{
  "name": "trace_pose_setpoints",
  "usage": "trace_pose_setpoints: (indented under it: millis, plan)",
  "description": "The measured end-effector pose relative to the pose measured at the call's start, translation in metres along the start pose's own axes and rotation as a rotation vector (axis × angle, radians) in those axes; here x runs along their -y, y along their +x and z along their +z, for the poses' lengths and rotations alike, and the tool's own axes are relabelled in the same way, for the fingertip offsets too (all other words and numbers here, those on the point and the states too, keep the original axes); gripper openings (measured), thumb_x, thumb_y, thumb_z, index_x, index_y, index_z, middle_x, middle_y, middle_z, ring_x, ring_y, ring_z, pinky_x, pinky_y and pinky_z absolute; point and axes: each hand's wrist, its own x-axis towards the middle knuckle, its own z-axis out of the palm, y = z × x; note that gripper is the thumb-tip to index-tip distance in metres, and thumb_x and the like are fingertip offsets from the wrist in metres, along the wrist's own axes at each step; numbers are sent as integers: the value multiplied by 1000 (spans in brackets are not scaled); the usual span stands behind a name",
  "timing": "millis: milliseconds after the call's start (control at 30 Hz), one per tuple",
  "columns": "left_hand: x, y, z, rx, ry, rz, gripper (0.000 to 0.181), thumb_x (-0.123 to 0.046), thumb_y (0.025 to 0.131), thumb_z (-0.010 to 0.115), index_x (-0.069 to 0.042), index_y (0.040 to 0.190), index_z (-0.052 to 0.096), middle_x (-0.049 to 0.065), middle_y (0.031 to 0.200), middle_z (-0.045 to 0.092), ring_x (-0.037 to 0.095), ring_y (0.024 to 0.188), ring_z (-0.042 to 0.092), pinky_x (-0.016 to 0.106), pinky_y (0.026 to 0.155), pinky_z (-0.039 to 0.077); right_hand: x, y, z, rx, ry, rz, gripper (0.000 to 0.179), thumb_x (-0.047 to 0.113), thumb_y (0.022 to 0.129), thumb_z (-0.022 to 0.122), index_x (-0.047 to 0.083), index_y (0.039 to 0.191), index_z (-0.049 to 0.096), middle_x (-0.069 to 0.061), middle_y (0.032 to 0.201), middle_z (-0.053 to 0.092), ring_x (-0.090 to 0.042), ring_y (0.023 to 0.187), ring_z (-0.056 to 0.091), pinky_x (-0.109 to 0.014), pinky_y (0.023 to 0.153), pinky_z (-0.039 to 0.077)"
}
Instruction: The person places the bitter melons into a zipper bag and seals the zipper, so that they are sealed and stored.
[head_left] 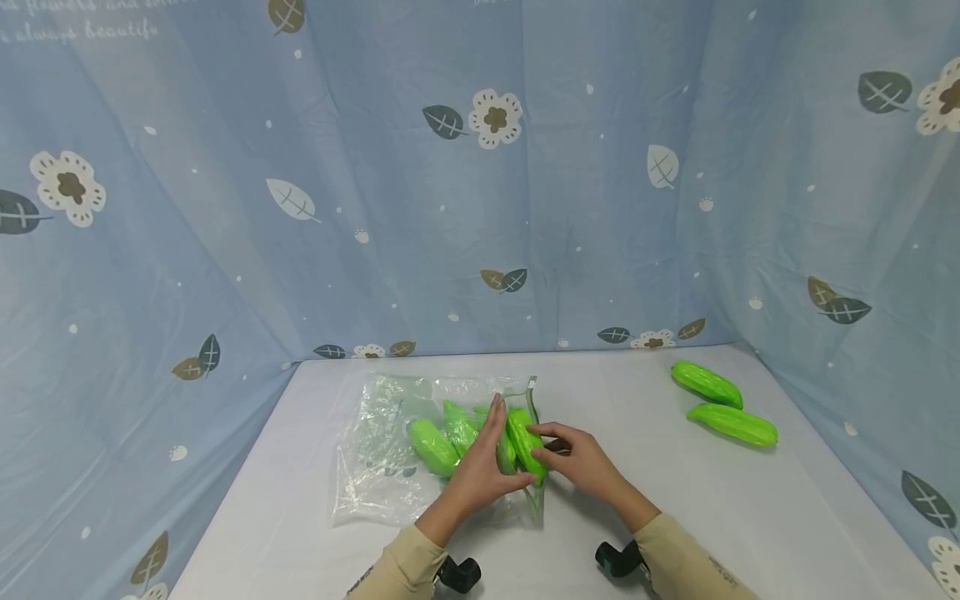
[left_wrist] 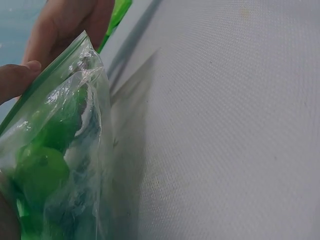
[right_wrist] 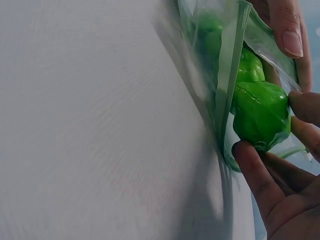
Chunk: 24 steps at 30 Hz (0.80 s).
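My right hand [head_left: 587,467] grips a bright green, ridged, long gourd [head_left: 522,442] at the mouth of a clear zip bag [head_left: 352,492]. Thumb and fingertips sit around the gourd's outer end [right_wrist: 262,115], and its far end is inside the bag. My left hand [head_left: 480,475] lies over the bag near that mouth, its fingers straight and the thumb spread away, touching the bag's green zip edge [left_wrist: 50,75]. Inside the bag lie several more green gourds, among them one at the left [head_left: 432,447]; the left hand partly hides others.
Two more green gourds, an upper one [head_left: 707,384] and a lower one [head_left: 733,425], lie at the back right of the white table [head_left: 637,400]. A blue patterned curtain [head_left: 585,183] stands behind and at both sides. Black devices [head_left: 618,558] hang below both wrists.
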Motion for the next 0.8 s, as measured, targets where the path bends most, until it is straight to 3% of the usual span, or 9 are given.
trace_pose_setpoints:
  millis: [233, 567, 800]
  plan:
    - [-3, -1, -2, -7, -4, 14, 119, -44, 81, 86, -13, 165, 8, -1, 172, 0, 34, 149, 30, 56, 111, 41, 2, 3, 3, 21, 41, 3, 41, 28, 99, 69, 20, 138, 64, -7, 139, 62, -26, 109, 69, -32, 85, 59]
    - [-2, 0, -1, -19, -19, 41, 118, -39, 81, 87, -9, 164, 9, 1, 172, 0, 32, 151, 25, 55, 113, 39, 3, 11, 14, 29, 10, -18, 44, 30, 98, 71, 19, 140, 63, -12, 139, 62, -31, 110, 68, -47, 89, 58]
    - [-1, 0, 0, -14, -19, 53, 118, -41, 82, 86, -9, 164, 9, 3, 172, 0, 33, 151, 26, 56, 113, 39, 3, 13, 20, 26, -1, -5, 45, 32, 97, 72, 21, 140, 63, -9, 140, 61, -29, 111, 68, -40, 85, 59]
